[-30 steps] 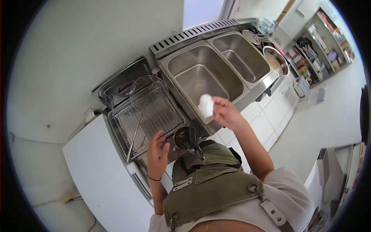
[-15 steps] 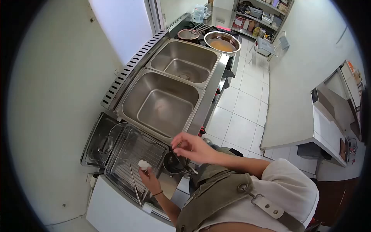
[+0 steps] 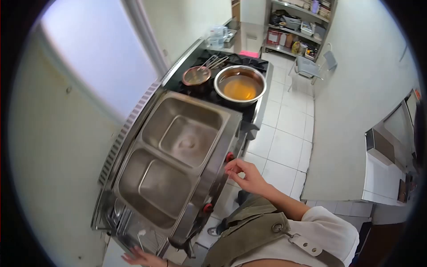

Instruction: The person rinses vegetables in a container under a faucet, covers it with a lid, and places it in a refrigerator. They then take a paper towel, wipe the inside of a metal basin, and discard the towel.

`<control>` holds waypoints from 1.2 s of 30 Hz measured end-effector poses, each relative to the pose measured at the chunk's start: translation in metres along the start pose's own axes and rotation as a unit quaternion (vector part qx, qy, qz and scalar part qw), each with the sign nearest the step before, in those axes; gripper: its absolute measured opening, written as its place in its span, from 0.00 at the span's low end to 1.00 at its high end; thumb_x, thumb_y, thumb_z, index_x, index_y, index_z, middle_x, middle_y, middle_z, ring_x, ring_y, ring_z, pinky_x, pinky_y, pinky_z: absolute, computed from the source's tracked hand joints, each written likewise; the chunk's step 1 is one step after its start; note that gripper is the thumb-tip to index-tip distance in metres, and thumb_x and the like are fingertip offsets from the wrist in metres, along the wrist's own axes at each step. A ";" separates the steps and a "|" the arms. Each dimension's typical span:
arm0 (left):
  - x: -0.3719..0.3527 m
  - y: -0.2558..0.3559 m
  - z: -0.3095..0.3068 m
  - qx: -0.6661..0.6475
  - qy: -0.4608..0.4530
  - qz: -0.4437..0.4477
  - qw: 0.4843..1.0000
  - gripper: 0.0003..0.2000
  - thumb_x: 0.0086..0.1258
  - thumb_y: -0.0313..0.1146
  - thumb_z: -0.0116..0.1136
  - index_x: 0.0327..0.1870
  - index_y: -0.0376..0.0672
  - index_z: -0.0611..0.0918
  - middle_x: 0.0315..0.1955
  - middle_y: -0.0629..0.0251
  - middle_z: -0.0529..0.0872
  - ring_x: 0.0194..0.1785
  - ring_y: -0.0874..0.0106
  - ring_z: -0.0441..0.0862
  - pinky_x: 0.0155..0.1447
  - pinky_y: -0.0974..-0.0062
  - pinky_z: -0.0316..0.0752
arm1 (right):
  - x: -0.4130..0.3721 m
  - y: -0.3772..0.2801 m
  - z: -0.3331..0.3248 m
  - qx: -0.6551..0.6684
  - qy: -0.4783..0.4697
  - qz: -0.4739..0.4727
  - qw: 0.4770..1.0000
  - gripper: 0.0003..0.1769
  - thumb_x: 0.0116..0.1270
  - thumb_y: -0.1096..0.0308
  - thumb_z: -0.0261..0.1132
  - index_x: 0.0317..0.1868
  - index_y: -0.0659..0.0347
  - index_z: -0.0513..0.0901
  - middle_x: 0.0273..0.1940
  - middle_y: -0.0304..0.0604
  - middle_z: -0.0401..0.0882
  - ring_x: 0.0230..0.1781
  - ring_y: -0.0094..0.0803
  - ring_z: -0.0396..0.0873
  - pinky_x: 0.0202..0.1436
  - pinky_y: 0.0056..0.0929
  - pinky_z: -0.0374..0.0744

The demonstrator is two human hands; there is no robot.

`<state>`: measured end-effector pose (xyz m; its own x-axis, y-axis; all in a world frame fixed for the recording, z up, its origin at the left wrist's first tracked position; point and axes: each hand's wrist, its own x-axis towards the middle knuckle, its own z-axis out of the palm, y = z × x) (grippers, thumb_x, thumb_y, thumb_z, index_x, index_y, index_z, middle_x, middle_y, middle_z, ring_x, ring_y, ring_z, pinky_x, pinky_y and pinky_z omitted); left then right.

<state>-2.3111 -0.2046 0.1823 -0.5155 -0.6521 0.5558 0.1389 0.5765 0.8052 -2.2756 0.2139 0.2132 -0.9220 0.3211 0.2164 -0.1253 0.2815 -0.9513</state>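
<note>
**Right hand by red knob, left hand low at rack**

Right hand (image 3: 247, 174) is just beside the red knob (image 3: 229, 156) on the twin-basin unit (image 3: 224, 133), not touching, fingers loosely curled, slightly apart, empty. Left hand (image 3: 141, 258) is spread flat under the wire rack (image 3: 129, 224), with a small white bit (image 3: 142, 232) just above its fingertips.

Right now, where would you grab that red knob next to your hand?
Pinch the red knob round its rim with thumb and forefinger, coming from the aisle side: it sticks out of the steel unit's front face, and the right hand is beside it.
</note>
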 end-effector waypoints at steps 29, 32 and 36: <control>-0.405 0.525 0.498 -0.391 -0.590 -0.055 0.704 0.18 0.71 0.30 0.46 0.16 0.42 0.64 0.09 0.75 0.62 0.12 0.87 0.57 0.16 0.85 0.47 | 0.054 0.107 -0.539 -0.159 0.524 0.166 0.820 0.11 0.68 0.70 0.56 0.30 0.68 0.79 0.24 0.39 0.78 0.27 0.22 0.76 0.34 0.21 0.73; -0.448 0.583 0.555 -0.393 -0.608 -0.083 0.685 0.17 0.70 0.30 0.47 0.17 0.42 0.66 0.11 0.76 0.65 0.14 0.88 0.59 0.19 0.86 0.49 | 0.084 0.112 -0.601 -0.229 0.490 0.191 0.819 0.10 0.67 0.71 0.56 0.30 0.68 0.79 0.25 0.41 0.79 0.27 0.25 0.76 0.34 0.23 0.73; -0.509 0.668 0.619 -0.256 -0.762 0.189 0.564 0.09 0.67 0.35 0.53 0.33 0.39 0.77 0.17 0.63 0.75 0.19 0.75 0.73 0.25 0.78 0.66 | 0.101 0.134 -0.680 -0.318 0.481 0.204 0.791 0.08 0.65 0.73 0.57 0.30 0.69 0.79 0.26 0.43 0.79 0.27 0.27 0.78 0.34 0.24 0.75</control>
<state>-2.4792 0.8171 0.3089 -0.4414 0.8750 0.1989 0.5082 0.0611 0.8591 -2.1365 0.8995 0.2565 -0.0944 0.9559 0.2780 0.6030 0.2771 -0.7481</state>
